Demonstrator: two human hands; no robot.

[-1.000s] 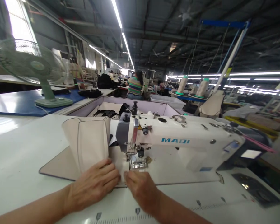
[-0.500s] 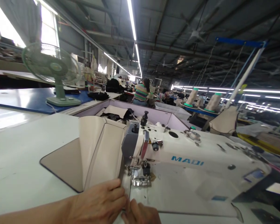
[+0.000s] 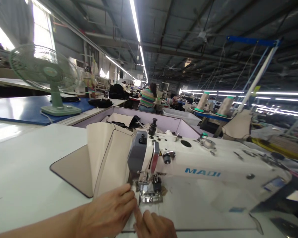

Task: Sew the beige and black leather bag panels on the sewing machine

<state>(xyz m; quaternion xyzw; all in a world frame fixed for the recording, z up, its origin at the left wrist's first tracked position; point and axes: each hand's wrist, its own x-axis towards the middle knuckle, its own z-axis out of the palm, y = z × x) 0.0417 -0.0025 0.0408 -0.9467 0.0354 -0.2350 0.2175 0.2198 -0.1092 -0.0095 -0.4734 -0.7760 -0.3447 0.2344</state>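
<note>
A beige leather-like panel (image 3: 114,158) with dark edging stands bent and folded on the white table, left of the sewing machine head. My left hand (image 3: 111,208) is closed on its near edge, fingers curled just beside the metal presser foot (image 3: 151,195). Closer to me, my right hand (image 3: 155,225) has its fingers bent in a pinch on the same edge; the fingertips are partly hidden. Both hands almost touch each other. The white sewing machine (image 3: 201,165) reaches in from the right with its needle area in front of my hands.
A green desk fan (image 3: 51,72) stands on a blue tabletop at the left. Behind the machine is a lilac-walled bin (image 3: 159,119) with beige and black pieces. Thread cones (image 3: 202,101) stand at the right rear. A person (image 3: 148,97) in a striped top is farther back.
The view has shifted slightly, so the fan sits farther left. My left hand has moved a little forward toward the presser foot; both hands keep their closed grip.
</note>
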